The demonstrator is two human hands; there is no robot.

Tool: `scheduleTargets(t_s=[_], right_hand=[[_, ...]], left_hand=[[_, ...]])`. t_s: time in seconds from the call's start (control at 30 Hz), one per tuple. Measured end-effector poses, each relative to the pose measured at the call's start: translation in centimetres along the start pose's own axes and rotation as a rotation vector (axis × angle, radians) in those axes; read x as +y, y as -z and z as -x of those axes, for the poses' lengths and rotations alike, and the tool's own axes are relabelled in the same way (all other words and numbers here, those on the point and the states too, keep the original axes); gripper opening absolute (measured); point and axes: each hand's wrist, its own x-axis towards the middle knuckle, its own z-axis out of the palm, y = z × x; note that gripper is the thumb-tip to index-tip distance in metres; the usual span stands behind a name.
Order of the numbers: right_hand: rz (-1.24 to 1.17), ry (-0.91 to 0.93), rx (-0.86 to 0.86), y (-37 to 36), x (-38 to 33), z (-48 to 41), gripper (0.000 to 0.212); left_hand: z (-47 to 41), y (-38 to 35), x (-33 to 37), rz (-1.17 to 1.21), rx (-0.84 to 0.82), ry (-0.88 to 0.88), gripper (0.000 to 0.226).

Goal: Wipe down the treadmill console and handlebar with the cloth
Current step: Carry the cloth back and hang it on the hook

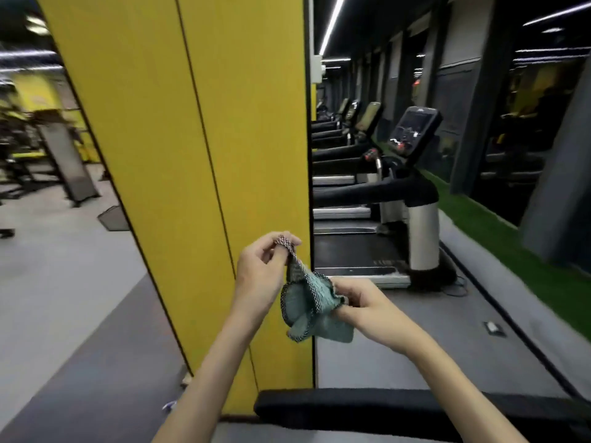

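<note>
Out front at mid-view, well apart from any machine: green cloth [308,302] with a dark chequered edge, crumpled and hanging in the air between both hands. Pinched by one corner at its 12 o'clock end in the left hand [262,266], thumb and curled fingers closed on the hem. Bunched at its 3 o'clock side in the right hand [361,305], fingers wrapped round the folds. Looks like readying the cloth, opening or refolding it, with no wiping begun. Nearest treadmill off at 1 o'clock: console [412,129] raised on its post, black handlebar [377,190] jutting just below it. Next move, probably: fold the cloth into a flat pad, keep it in one hand, walk round the yellow pillar [192,155] and reach the console face first, then along the handlebar. Near end of that handlebar hidden behind the pillar edge. Console buttons too blurred to read. Right fingertips buried in the cloth. Black padded bar [383,407] at 6 o'clock cut off by the frame; cannot tell what it belongs to. Gym gear at 9 o'clock smeared beyond telling.
</note>
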Motion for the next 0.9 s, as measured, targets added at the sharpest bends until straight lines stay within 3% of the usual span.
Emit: scheduleTargets(t_s=[0.17,0.37,0.47,0.6,0.77,0.9], right_hand=[[-0.142,0.035,-0.218,-6.7,-2.0,-3.7,0.038],[-0.219,0.121,-0.493,-14.5,-5.7,-8.2,0.07],[-0.217,0.158,-0.481,-19.2,-9.3,-10.4,0.062],[-0.207,0.299,-0.444,-26.8,-13.4,-12.8,0.016],[-0.265,0.365,-0.333,-35.7,-16.2,-16.2,0.032],[-0.304,0.372,-0.322,-41.6,-17.7,-19.2,0.035]], left_hand=[[1.5,8.5,0.0,-0.223,0.174,0.031,0.039],[2.8,17.0,1.2,-0.333,0.335,0.072,0.029],[3.6,21.6,1.3,-0.414,0.36,0.104,0.026],[4.7,28.8,1.2,-0.494,0.428,0.137,0.03],[5.9,37.7,0.0,-0.663,0.419,0.159,0.02],[6.9,44.3,-1.8,-0.546,0.45,0.236,0.013]])
